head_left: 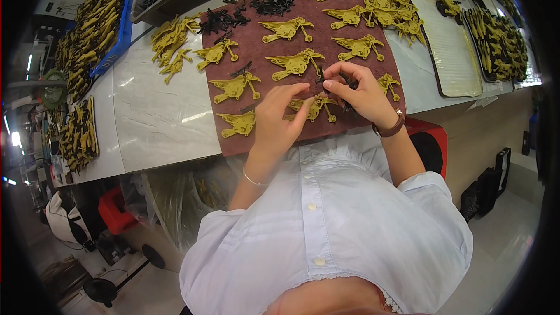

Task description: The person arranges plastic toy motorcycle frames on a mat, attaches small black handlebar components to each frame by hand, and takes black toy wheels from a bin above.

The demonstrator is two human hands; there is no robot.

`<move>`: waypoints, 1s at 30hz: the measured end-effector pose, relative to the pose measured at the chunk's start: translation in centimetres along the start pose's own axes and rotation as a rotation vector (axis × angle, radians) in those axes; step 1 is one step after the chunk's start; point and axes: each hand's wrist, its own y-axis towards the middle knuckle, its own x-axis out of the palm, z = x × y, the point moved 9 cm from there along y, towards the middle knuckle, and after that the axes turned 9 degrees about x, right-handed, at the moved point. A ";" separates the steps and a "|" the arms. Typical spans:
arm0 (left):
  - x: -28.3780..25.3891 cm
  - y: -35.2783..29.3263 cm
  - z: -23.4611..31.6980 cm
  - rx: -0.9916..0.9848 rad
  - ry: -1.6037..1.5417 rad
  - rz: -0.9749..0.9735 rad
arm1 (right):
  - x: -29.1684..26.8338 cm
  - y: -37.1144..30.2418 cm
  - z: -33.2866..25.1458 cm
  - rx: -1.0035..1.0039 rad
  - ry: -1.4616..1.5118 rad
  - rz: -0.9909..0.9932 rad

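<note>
Between the thumb and forefinger of my right hand (366, 94) is a small black plastic piece (320, 75). More black pieces (350, 82) show against its curled fingers. My left hand (279, 115) is open over the near part of a brown cloth (255, 52), thumb and forefinger apart. Partly hidden behind its thumb lies a yellow moulded part (318, 109) with a thin arm. Similar yellow parts lie spread in rows, among them one (296, 64) just beyond my hands. Small black pieces rest beside some on the left, such as this yellow part (235, 86).
Two heaps of loose black pieces (273, 4) sit at the cloth's far left. Yellow parts are piled left (170, 41) and right (396, 10) of it. A grey bin (169, 1) of black pieces stands behind. On the right are a pale tray (454, 58) and a filled tray (499, 44).
</note>
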 end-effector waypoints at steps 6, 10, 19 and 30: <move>1.4 -0.9 -0.9 0.059 0.104 -0.354 | 0.9 0.7 -2.2 -0.269 -0.799 -0.011; 1.9 -1.2 -1.1 0.051 0.123 -0.385 | 1.5 1.2 -1.5 -0.307 -0.901 -0.053; 2.8 -0.8 0.0 0.124 0.249 -0.497 | 1.5 1.2 -1.7 -0.286 -0.940 -0.102; 3.5 -0.2 1.0 0.206 0.359 -0.577 | 1.0 0.8 -1.3 -0.390 -0.979 0.013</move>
